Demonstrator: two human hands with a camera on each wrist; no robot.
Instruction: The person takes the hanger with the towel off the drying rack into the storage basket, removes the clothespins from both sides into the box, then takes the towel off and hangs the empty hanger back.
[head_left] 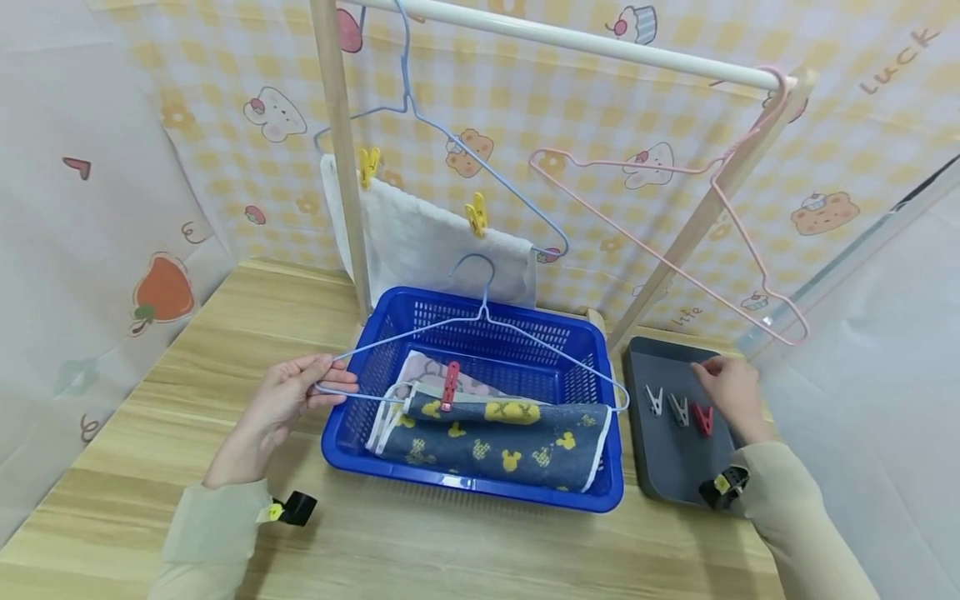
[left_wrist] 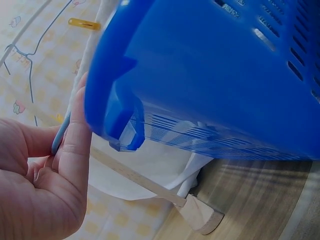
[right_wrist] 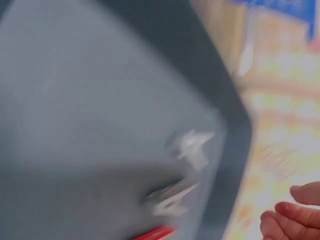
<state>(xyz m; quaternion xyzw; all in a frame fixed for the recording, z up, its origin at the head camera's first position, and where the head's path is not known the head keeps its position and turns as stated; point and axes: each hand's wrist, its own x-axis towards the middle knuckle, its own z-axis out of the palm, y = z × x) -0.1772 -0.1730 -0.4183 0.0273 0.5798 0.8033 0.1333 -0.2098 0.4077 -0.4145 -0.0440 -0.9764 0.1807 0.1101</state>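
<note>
The left hand (head_left: 288, 392) is pinching the blue hanger (head_left: 485, 314), lower centre; the right hand (head_left: 731, 393), grip apart, is hovering over the lower-right tray (head_left: 675, 467). Holding the hanger level should be keeping its cloth (head_left: 480, 451) steady.

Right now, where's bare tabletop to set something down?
Free: tabletop left of the left hand; front strip before the blue basket, between the sleeves.
Crowded: basket, with cloths and hanger; gray tray around its three clips and the right hand; narrow gap between basket and tray.
</note>
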